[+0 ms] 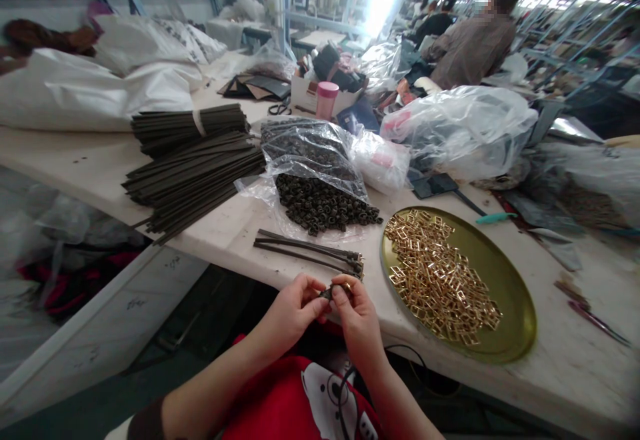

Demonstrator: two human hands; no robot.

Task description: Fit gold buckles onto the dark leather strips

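Note:
At the table's front edge, my left hand (301,301) and my right hand (356,308) meet, both closed in a pinch on a small dark strap (327,292). A glint of gold shows by my right fingertips; most of the strap is hidden by my fingers. Just beyond lie a few dark straps (305,248) with gold metal at their right ends. Small dark loops (320,208) spill from a clear plastic bag (313,143). To the right, a round gold tray (515,323) holds a heap of gold rectangular buckles (443,280).
Dark strap bundles (195,167) lie at left, near white sacks (100,90). Behind are a pink-lidded jar (327,99), a box (304,95) and plastic bags (460,130). A turquoise-tipped tool (495,217) lies beyond the tray. A person (473,43) is in the background.

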